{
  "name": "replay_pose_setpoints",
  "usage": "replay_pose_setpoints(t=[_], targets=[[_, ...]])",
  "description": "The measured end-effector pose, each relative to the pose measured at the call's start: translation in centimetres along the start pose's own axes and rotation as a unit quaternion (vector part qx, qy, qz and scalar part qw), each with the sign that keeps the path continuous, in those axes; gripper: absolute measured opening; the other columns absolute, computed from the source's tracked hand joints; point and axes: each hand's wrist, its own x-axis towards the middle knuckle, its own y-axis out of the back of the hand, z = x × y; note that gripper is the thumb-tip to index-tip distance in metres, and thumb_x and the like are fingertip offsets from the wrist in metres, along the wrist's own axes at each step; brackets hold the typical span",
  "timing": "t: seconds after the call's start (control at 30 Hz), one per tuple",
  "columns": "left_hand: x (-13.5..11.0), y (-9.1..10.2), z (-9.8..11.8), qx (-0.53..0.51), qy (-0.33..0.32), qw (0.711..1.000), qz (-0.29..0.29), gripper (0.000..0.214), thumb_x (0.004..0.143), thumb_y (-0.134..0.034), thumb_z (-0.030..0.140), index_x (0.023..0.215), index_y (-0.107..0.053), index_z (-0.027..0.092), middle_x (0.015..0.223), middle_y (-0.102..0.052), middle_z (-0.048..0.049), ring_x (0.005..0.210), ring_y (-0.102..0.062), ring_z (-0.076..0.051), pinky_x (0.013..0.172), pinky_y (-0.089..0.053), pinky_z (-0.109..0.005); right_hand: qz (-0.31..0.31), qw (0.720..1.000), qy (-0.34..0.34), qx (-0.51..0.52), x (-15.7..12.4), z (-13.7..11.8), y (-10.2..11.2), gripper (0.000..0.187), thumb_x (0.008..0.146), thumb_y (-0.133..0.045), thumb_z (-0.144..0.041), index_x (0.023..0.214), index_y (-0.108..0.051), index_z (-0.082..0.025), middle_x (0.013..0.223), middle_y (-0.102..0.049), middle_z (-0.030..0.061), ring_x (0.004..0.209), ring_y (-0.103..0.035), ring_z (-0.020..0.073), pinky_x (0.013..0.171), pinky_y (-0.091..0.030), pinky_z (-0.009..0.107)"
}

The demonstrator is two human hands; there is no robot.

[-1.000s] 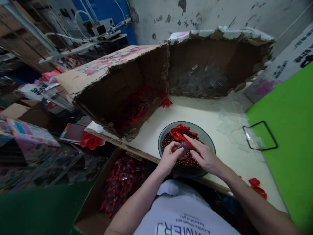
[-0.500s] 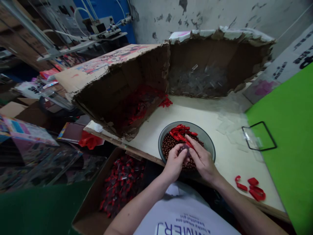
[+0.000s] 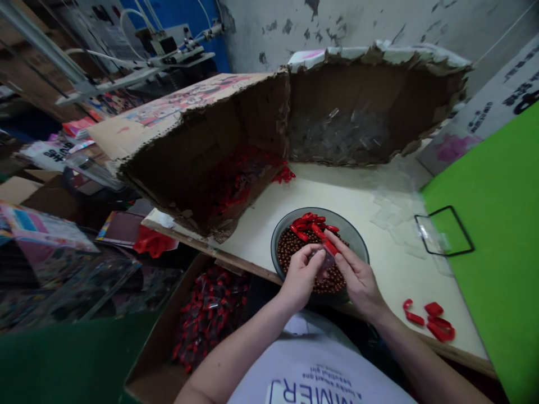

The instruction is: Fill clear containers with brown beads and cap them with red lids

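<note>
Far left, a stack of printed packaging point(image 3: 37, 235) in pink and blue, no readable text at this blur. Above it a machine with clear tubing point(image 3: 168, 50) stands against a blue panel point(image 3: 219, 33). A red plastic bag point(image 3: 154, 245) lies by the table edge. In the low cardboard box point(image 3: 147, 348) near us are many small packets with red and dark contents point(image 3: 210, 317). A big torn cardboard box point(image 3: 202, 129) lies on its side, printed with a faded cartoon on its outer flap, red plastic pieces point(image 3: 240, 182) inside. Beside it, touching, a second torn box point(image 3: 421, 106) holds clear plastic bags point(image 3: 341, 134).

On the cream table top point(image 3: 379, 207) sits a grey bowl point(image 3: 349, 235) of brown beads point(image 3: 295, 252), with red pieces point(image 3: 309, 221) piled on them. Over the bowl, our left hand point(image 3: 300, 276) is curled closed around a small clear packet point(image 3: 322, 261). Our right hand point(image 3: 357, 275) is pinching a red piece point(image 3: 329, 247) at the packet's top with its fingertips.

Our white T-shirt point(image 3: 311, 376) has blue capitals, cut off, and small print, "beautiful girl" legible. Right: loose red pieces point(image 3: 435, 322), a black-edged clear sheet point(image 3: 442, 235) on a green board point(image 3: 492, 196), and a white poster point(image 3: 505, 95) with black print, too skewed to read.
</note>
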Motion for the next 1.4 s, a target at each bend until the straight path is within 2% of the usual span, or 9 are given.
replay_pose_setpoints(t=[0.4,0.5,0.6,0.7,0.83,0.97,1.13,1.23,1.4], targets=[[-1.1,-1.0,0.6,-0.025,0.021,0.999,0.024,0.028,0.081,-0.063,0.037,0.094,-0.059,0.013,0.068,-0.051,0.0032,0.052,-0.043,-0.003,0.049,-0.036,-0.015,0.058,0.977,0.136,-0.156,-1.2,0.9,-1.5,0.056,0.095,-0.042,-0.018,0.147,-0.03,-0.033,0.149,-0.041,0.0005,0.134,-0.042,0.0193,0.112,-0.036,0.04],[-0.8,-0.7,0.6,-0.002,0.011,1.0,0.027,0.027,0.082,-0.063,0.038,0.093,-0.059,0.013,0.065,-0.05,0.0038,0.052,-0.043,-0.003,0.048,-0.035,-0.015,0.052,0.988,0.098,-0.105,-1.2,1.0,-1.8,0.052,0.095,-0.044,-0.022,0.145,-0.035,-0.033,0.149,-0.042,0.0005,0.134,-0.042,0.0196,0.113,-0.033,0.042],[-0.2,0.2,1.0,0.023,0.006,1.0,0.006,0.03,0.08,-0.064,0.041,0.091,-0.06,0.013,0.063,-0.053,0.0031,0.05,-0.045,-0.004,0.046,-0.033,-0.016,0.013,0.998,0.005,0.057,-0.4,0.7,-1.4,0.042,0.097,-0.042,-0.033,0.139,-0.046,-0.032,0.146,-0.045,0.0009,0.135,-0.04,0.0199,0.114,-0.03,0.043],[0.2,0.9,1.5,0.01,0.056,0.997,-0.045,0.033,0.077,-0.066,0.042,0.091,-0.062,0.012,0.065,-0.06,0.0,0.047,-0.047,-0.005,0.044,-0.034,-0.017,0.028,0.963,-0.096,0.249,1.5,0.1,-0.7,0.039,0.097,-0.037,-0.042,0.13,-0.054,-0.03,0.136,-0.056,0.0028,0.128,-0.049,0.0194,0.109,-0.036,0.041],[0.3,1.6,1.4,-0.006,0.112,0.99,-0.091,0.032,0.075,-0.068,0.04,0.086,-0.063,0.01,0.063,-0.063,-0.0027,0.042,-0.048,-0.005,0.041,-0.033,-0.016,-0.006,0.912,-0.205,0.354,4.2,-0.6,0.1,0.038,0.094,-0.045,-0.044,0.12,-0.062,-0.023,0.104,-0.072,0.0061,0.101,-0.066,0.0182,0.091,-0.049,0.034],[0.2,2.1,0.8,-0.038,0.124,0.99,-0.05,0.029,0.072,-0.069,0.038,0.082,-0.059,0.012,0.06,-0.064,-0.0025,0.039,-0.049,-0.006,0.038,-0.032,-0.016,0.048,0.918,-0.186,0.348,5.0,-0.8,0.5,0.033,0.09,-0.054,-0.042,0.112,-0.064,-0.021,0.073,-0.071,0.0011,0.069,-0.066,0.0121,0.067,-0.05,0.023],[0.3,1.4,0.1,-0.04,0.134,0.989,-0.048,0.028,0.071,-0.068,0.039,0.071,-0.053,0.015,0.053,-0.062,-0.0013,0.034,-0.046,-0.006,0.033,-0.028,-0.016,0.061,0.951,-0.167,0.252,5.3,-0.2,-0.5,0.032,0.082,-0.066,-0.038,0.109,-0.064,-0.021,0.047,-0.049,-0.0086,0.042,-0.041,0.006,0.045,-0.034,0.017],[0.3,0.5,-0.6,0.01,0.124,0.992,-0.013,0.035,0.074,-0.065,0.047,0.067,-0.051,0.016,0.046,-0.057,0.0014,0.03,-0.04,-0.006,0.03,-0.02,-0.017,0.041,0.963,-0.155,0.218,5.7,0.2,-1.4,0.035,0.08,-0.067,-0.037,0.11,-0.063,-0.02,0.053,-0.046,-0.0088,0.044,-0.036,0.0057,0.044,-0.029,0.019],[0.1,-0.3,-1.0,0.104,0.053,0.992,0.054,0.048,0.078,-0.058,0.059,0.056,-0.048,0.016,0.037,-0.043,0.0056,0.03,-0.033,-0.004,0.033,-0.02,-0.019,-0.038,0.962,-0.151,0.222,5.4,0.1,-1.9,0.038,0.089,-0.052,-0.043,0.119,-0.059,-0.021,0.077,-0.056,-0.0018,0.066,-0.051,0.0106,0.063,-0.043,0.023]])
